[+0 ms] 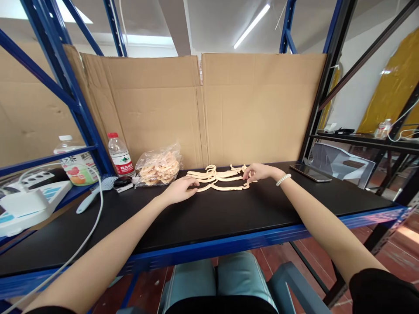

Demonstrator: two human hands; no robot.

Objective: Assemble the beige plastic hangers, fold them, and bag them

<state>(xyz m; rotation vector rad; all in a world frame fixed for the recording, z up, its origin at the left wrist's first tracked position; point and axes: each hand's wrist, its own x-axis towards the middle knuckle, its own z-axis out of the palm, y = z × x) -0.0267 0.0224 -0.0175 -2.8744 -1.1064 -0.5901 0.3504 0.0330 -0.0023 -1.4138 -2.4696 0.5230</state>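
Several pale peach-coloured thin strips [225,188] lie on the black tabletop in front of me. They are curved and some have hooked ends; in the middle they cross around a looped part. My left hand [180,190] rests at their left side, thumb and fingers a little apart, the tips touching or very near the strip ends. At the right end, the bent fingers of my right hand [257,171] are closed on a small curled piece, partly hidden by the fingers. A beaded bracelet is on my right wrist. Exactly what the strips are, I cannot tell.
A clear bag of peach-coloured pieces [160,168] stands left of the strips, with a red-capped bottle [120,155] behind it. Further left are a hairbrush [96,192] and a white cable [98,213]. A phone or tablet [310,173] lies right. Cardboard [262,109] closes the back.
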